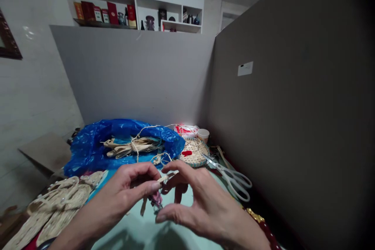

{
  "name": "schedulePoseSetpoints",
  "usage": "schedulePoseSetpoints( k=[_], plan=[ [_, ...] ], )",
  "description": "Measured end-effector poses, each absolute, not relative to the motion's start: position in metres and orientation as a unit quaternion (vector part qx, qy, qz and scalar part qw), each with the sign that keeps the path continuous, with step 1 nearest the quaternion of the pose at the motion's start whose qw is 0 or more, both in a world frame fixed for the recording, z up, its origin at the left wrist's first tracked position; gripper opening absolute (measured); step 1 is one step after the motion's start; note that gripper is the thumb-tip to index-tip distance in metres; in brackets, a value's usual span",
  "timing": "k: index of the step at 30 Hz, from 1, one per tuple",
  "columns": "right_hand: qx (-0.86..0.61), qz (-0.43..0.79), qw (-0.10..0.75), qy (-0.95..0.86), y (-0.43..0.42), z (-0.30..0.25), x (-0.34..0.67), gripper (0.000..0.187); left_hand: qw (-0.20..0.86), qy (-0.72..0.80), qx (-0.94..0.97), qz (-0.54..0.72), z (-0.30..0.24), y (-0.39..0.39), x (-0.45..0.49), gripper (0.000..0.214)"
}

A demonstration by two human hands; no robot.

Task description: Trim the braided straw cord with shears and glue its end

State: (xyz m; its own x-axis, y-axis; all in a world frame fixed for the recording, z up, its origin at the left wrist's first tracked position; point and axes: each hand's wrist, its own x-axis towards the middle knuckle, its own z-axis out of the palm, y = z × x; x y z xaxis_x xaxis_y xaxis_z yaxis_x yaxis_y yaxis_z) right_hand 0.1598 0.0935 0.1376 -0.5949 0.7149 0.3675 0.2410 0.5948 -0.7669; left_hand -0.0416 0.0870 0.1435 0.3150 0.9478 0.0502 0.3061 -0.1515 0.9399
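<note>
Braided straw sandals (63,203) lie toward nine o'clock of the pinched work, and a raffia bundle (133,147) rests on the blue plastic bag (83,144) at ten. The left hand (129,189) reaches in from eight o'clock, palm inward, thumb and forefinger pinching a pale raffia strand (163,179) at front centre; a small pink piece (156,198) hangs just below. The step looks like working that strand by hand; the next move seems to call for a steady left pinch. The right hand (202,203), from four o'clock, arches wide, thumb low, fingertips near the strand. White-handled scissors (238,181) lie at three.
</note>
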Motion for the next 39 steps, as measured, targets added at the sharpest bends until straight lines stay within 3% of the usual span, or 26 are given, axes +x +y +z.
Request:
schedulePoseSetpoints(
  k=[3,8,19,25,31,36,39],
  plan=[
    [-0.284,0.357,0.359,-0.814,0.094,0.133,0.155,0.020,0.431,0.485,0.662,0.376,0.143,0.087,-0.041,0.019],
    [-0.302,0.395,0.454,-0.739,0.101,0.124,0.149,0.041,0.346,0.513,0.650,0.441,0.148,0.088,-0.046,0.020],
    [-0.287,0.374,0.502,-0.725,0.095,0.130,0.149,0.034,0.154,0.533,0.632,0.540,0.145,0.070,-0.036,0.002],
    [-0.297,0.324,0.528,-0.727,0.093,0.125,0.149,0.023,0.092,0.501,0.664,0.547,0.139,0.070,-0.038,0.004],
    [-0.306,0.332,0.515,-0.728,0.094,0.126,0.147,0.021,0.121,0.518,0.695,0.484,0.143,0.073,-0.045,0.012],
    [-0.296,0.400,0.476,-0.726,0.095,0.126,0.143,0.029,0.150,0.587,0.679,0.415,0.147,0.074,-0.049,0.019],
    [-0.292,0.365,0.470,-0.749,0.094,0.126,0.145,0.035,0.145,0.563,0.706,0.405,0.148,0.072,-0.046,0.029]
  ],
)
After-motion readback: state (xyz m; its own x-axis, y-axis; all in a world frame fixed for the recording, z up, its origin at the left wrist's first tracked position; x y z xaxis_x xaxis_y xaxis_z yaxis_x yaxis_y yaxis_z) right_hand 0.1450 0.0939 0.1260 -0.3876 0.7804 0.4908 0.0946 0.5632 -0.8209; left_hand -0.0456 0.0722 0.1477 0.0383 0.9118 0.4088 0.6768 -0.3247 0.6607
